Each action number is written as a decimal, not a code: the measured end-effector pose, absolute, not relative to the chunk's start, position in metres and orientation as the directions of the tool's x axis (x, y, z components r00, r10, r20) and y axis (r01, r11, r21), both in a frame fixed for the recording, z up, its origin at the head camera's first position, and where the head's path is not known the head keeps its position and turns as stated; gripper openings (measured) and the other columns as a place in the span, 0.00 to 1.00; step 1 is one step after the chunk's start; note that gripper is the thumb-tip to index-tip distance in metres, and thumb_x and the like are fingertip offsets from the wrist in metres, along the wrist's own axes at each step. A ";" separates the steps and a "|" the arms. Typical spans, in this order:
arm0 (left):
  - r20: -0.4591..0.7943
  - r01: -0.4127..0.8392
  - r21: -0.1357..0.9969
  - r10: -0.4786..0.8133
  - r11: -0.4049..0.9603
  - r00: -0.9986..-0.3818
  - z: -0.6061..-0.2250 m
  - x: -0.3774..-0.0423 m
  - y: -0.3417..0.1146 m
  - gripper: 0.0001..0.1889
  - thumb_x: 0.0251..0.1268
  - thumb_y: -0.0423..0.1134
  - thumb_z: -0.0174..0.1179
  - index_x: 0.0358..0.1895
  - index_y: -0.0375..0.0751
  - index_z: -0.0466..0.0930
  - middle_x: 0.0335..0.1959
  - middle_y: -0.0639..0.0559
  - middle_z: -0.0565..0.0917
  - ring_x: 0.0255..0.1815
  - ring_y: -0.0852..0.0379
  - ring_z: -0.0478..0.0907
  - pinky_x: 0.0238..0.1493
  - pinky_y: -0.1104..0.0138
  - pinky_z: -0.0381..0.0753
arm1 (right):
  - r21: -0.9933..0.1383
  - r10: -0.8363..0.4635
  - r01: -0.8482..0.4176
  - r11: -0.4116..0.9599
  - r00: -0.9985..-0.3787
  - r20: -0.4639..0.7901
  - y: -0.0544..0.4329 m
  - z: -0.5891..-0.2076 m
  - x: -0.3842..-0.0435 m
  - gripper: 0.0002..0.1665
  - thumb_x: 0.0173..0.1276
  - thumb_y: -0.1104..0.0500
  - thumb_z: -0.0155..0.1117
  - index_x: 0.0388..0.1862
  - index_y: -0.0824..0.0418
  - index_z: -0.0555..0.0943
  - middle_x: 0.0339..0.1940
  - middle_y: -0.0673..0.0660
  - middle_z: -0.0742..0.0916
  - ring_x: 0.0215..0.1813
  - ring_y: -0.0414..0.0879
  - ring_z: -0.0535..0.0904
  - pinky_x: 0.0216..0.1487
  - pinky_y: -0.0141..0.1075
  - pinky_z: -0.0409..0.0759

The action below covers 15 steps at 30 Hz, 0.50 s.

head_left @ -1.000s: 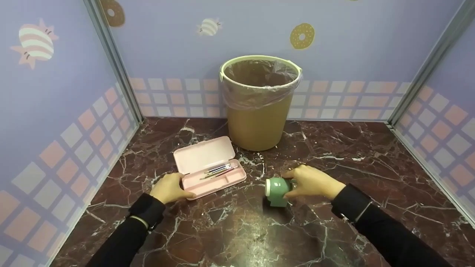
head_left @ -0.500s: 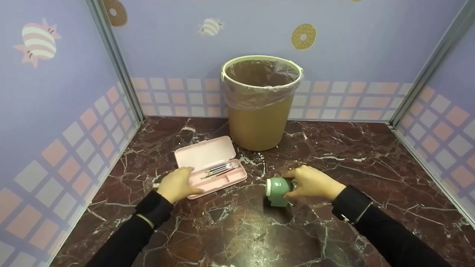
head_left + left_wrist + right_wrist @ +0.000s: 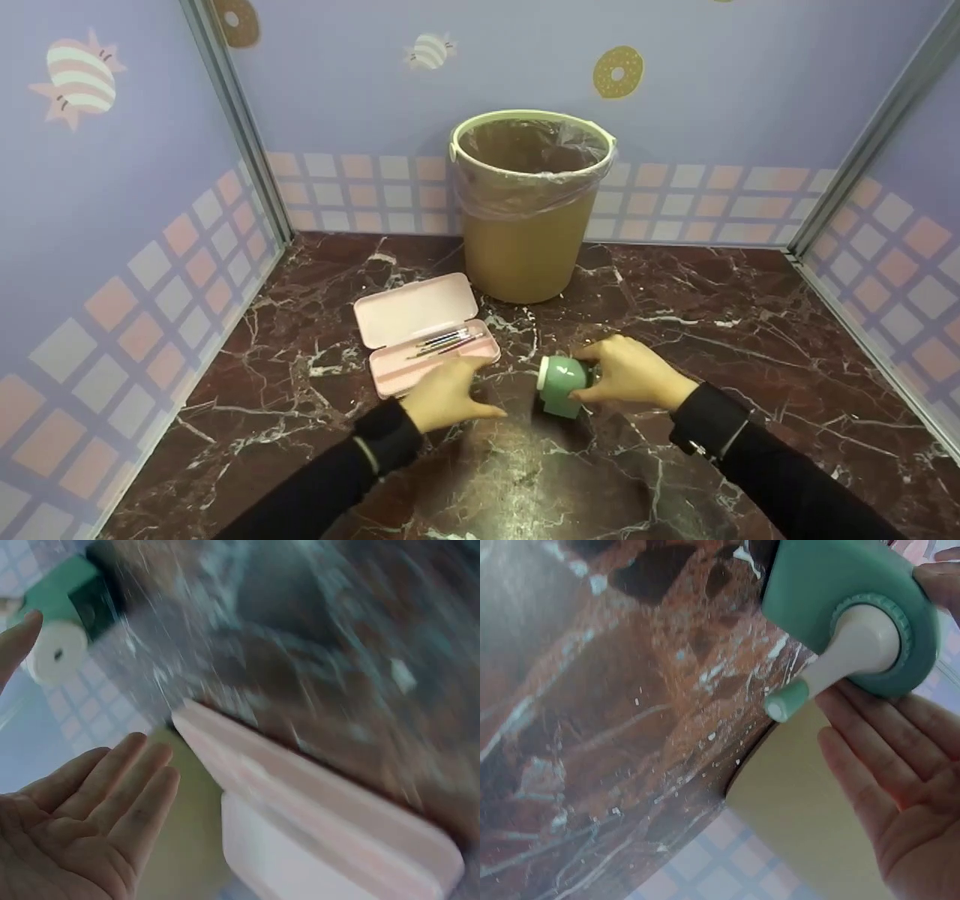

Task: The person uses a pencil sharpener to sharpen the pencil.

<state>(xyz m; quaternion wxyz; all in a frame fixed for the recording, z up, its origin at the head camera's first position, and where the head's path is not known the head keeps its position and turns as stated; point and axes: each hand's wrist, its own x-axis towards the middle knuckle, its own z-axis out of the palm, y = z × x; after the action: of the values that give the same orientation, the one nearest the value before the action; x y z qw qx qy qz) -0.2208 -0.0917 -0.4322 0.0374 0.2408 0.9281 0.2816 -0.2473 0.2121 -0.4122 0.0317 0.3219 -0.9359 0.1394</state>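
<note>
A green hand-crank pencil sharpener (image 3: 559, 386) stands on the marble-patterned table, its white front facing left. My right hand (image 3: 634, 373) grips it from the right, thumb and fingers around the body. In the right wrist view its white crank handle (image 3: 851, 649) with a green knob shows. My left hand (image 3: 446, 396), fingers extended and thumb apart, hovers left of the sharpener with nothing in it. From the head it overlaps the lower edge of an open pink pencil case (image 3: 412, 311). Several pencils (image 3: 448, 343) lie in the case's tray, whose near part the hand hides.
Behind the case and sharpener stands a tan bin (image 3: 521, 251) lined with a clear plastic bag. Small crumbs are scattered on the table (image 3: 705, 442) near its base. Patterned panels (image 3: 352, 90) enclose the table at the back and both sides.
My left hand has left the pencil case's left edge and moved right across its front, toward the sharpener. The right hand keeps its grip in the same place.
</note>
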 end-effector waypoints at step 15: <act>0.137 0.411 0.600 0.418 0.686 -0.898 -0.451 -0.222 -0.049 0.47 0.48 0.58 0.78 0.69 0.34 0.74 0.65 0.38 0.82 0.66 0.42 0.81 0.69 0.50 0.77 | -0.379 -0.426 -0.502 0.777 -0.863 0.270 0.209 -0.411 -0.235 0.27 0.55 0.44 0.80 0.46 0.61 0.89 0.31 0.54 0.93 0.24 0.33 0.82 0.29 0.30 0.81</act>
<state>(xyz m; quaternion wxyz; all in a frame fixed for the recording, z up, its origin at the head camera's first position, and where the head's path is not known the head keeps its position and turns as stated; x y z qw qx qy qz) -0.2223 -0.0486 -0.4510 0.0055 0.2258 0.9182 0.3254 -0.2346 0.2087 -0.4113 0.0845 0.2473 -0.9389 0.2240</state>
